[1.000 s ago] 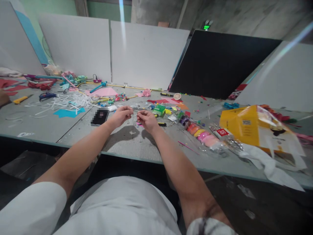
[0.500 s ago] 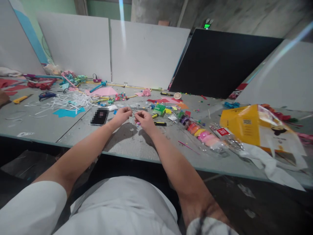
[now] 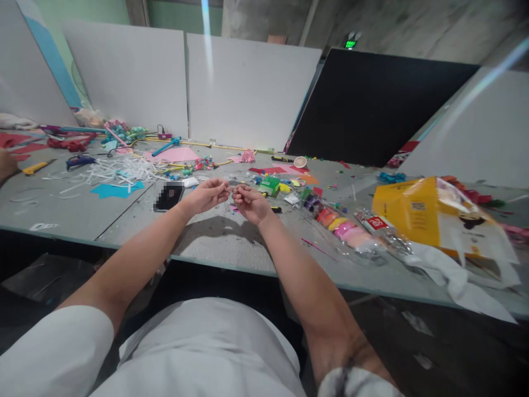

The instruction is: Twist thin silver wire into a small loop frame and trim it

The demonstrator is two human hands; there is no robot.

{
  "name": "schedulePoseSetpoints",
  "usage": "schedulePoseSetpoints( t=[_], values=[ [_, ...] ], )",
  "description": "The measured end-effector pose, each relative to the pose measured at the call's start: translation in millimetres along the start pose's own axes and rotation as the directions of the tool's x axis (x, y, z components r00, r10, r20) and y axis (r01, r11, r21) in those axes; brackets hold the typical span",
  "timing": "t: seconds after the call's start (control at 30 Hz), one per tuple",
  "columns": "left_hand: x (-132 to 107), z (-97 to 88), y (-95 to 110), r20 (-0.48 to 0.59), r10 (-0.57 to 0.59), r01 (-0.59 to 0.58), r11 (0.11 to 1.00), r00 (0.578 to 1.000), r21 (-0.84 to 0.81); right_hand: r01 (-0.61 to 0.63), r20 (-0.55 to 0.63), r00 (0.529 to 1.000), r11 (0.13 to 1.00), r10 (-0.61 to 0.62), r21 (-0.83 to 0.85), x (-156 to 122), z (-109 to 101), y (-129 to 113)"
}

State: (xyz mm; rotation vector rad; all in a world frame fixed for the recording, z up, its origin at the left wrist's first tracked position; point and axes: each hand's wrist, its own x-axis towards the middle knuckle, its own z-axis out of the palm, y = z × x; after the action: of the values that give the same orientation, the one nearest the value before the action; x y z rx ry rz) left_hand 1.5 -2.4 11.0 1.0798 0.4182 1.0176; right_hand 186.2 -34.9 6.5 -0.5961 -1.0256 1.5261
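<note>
Both hands are raised just above the grey table point(image 3: 231, 237), near its front edge, fingertips meeting. The left hand point(image 3: 206, 194) has thumb and forefinger pressed together on one end of a small pale piece point(image 3: 230, 189). The right hand point(image 3: 249, 203), at its three o'clock, pinches the other end, its remaining fingers curled in. The piece hangs between the two pinches, clear of the tabletop, and is too small to tell what it is. A phone point(image 3: 168, 197) lies flat at nine o'clock of the left hand. A green box point(image 3: 269, 186) sits at one o'clock of the right hand, a wrapped row of coloured tubs point(image 3: 341, 225) at four o'clock, and a yellow bag point(image 3: 417, 212) beyond that. White paper shreds point(image 3: 119, 171) are at ten o'clock. Another person's hand point(image 3: 6, 164) is at the far left edge. Judgement: work this fine goes best with light, even pressure from both pinches. The wrists are unsupported, so resting them on the table would steady the tips. Keeping the piece low over the bare patch means a slip would not lose it among the scraps.
</note>
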Motion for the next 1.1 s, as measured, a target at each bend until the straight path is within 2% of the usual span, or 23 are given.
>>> schedulePoseSetpoints(
  t=[0.2,0.43,0.63,0.77,0.9,1.0,1.1],
  values=[
    [3,-4.2,-4,0.016,0.015,-0.016,0.999,1.000,0.044,0.018,0.003,1.000,0.999,-0.018,-0.037,-1,0,0],
    [8,-11.3,-5,-0.039,0.059,-0.048,0.968,0.997,0.246,0.098,-0.044,0.993,0.969,-0.111,-0.225,3,-4,4],
    [18,-25.7,-11,-0.155,0.062,0.024,0.867,0.986,0.498,0.147,-0.043,0.981,0.866,-0.190,-0.477,8,-8,18],
    [19,-32.8,-16,-0.239,0.051,0.102,0.804,0.970,0.586,0.170,-0.031,0.972,0.785,-0.233,-0.596,9,-6,28],
    [18,-33.6,-19,-0.305,0.022,0.162,0.810,0.952,0.563,0.164,-0.046,0.969,0.770,-0.243,-0.617,10,-4,33],
    [17,-30.5,-16,-0.319,-0.014,0.174,0.860,0.948,0.479,0.128,-0.079,0.975,0.817,-0.207,-0.562,12,-6,32],
    [14,-24.6,-9,-0.271,-0.050,0.148,0.923,0.961,0.355,0.101,-0.118,0.978,0.889,-0.170,-0.446,14,-9,25]
  ],
)
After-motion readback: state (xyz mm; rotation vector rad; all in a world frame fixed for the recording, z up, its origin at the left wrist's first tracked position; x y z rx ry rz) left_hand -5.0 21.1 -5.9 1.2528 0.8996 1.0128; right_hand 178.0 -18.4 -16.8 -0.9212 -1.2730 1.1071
